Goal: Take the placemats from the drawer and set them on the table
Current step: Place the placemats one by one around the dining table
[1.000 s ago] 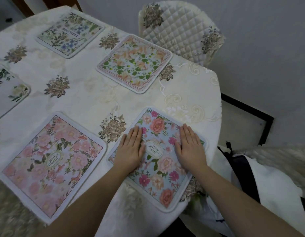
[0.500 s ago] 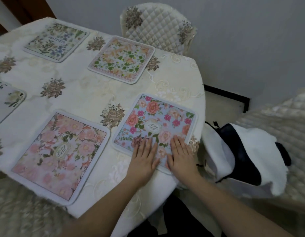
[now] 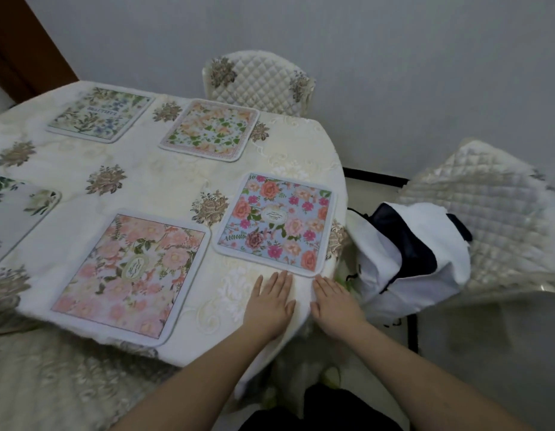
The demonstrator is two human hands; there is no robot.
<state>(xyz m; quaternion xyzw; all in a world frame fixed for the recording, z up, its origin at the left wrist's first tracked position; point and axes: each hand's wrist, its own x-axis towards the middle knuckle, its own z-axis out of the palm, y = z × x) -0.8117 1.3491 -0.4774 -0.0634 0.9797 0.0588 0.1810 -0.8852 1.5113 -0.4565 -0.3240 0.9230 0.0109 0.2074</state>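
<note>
Several floral placemats lie flat on the cream tablecloth [image 3: 164, 181]. A blue placemat with red and pink roses [image 3: 277, 223] sits at the table's near right corner. A pink placemat [image 3: 133, 273] lies to its left. Farther back are a peach-and-green placemat [image 3: 212, 130] and a pale blue-green placemat [image 3: 101, 113]. A white placemat with leaves [image 3: 11, 209] is cut off at the left edge. My left hand [image 3: 270, 301] and my right hand [image 3: 335, 301] rest flat on the cloth just below the blue placemat, fingers spread, holding nothing. No drawer is in view.
A quilted cream chair [image 3: 257, 82] stands behind the table against the grey wall. Another quilted chair [image 3: 500, 219] stands to the right with a white and dark bag [image 3: 406, 250] on it, close to the table corner. A dark door frame [image 3: 24, 48] is at far left.
Both hands have slid back off the blue placemat toward me and now rest on the bare cloth at the table edge. The camera has pulled back and tilted up.
</note>
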